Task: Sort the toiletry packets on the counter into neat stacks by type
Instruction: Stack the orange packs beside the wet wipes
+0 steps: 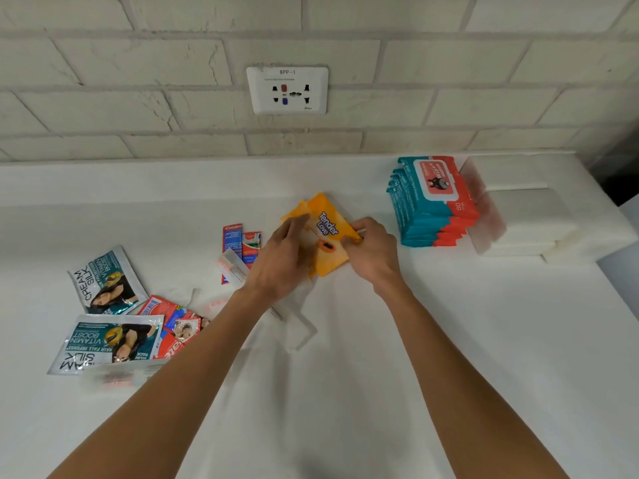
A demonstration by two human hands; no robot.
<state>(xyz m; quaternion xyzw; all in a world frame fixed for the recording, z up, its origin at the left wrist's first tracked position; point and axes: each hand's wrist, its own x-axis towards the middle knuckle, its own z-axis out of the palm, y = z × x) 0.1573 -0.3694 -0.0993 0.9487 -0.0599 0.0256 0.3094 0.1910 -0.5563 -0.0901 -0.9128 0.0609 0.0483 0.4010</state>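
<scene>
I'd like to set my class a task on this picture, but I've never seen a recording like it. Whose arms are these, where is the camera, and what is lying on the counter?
No machine here: a person wears one wide-angle camera on the head, so you look down along their own two arms. The white counter holds toiletry packets to be sorted. In the middle, the right hand pinches the edge of the orange packets with its fingers, while the left hand lies on them. To the left lie Colgate packets and Cream Silk sachets, still jumbled. To the right stands a neat stack of wipes. A socket sits on the brick wall behind.
</scene>
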